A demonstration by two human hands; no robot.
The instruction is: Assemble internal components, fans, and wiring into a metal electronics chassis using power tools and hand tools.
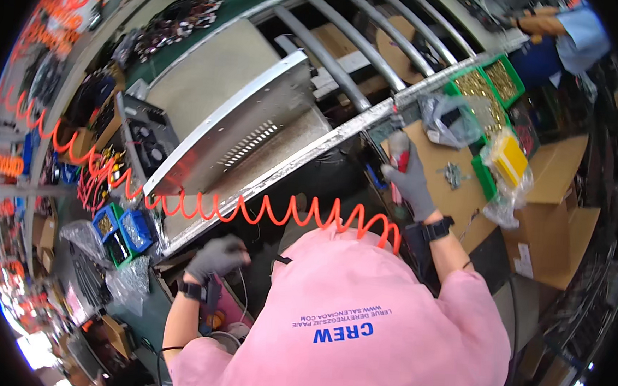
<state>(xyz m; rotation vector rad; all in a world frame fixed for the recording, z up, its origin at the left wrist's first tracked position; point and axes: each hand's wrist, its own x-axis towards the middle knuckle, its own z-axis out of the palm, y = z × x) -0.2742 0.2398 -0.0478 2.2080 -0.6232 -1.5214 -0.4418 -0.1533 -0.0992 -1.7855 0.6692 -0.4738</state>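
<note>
My right hand [412,182], in a grey glove, is wrapped round a red and grey handheld power tool [398,150], held upright beside the work frame's near rail. My left hand [218,257], also gloved in grey, hangs at the near left of the rail. Motion smears its fingers, so their grip is unclear. A thin pale cord [244,288] runs down just beside it. Beyond both hands, a bent sheet-metal panel [257,122] with rows of slots stands tilted on the bench. An orange-red coiled hose [272,210] stretches across in front of me.
Metal roller bars [338,60] span the frame at the far side. Green bins [503,77] of brass-coloured parts and an open cardboard box [548,222] stand at right. Blue bins [135,230] sit at left. Another person's arm [546,25] reaches in at far right.
</note>
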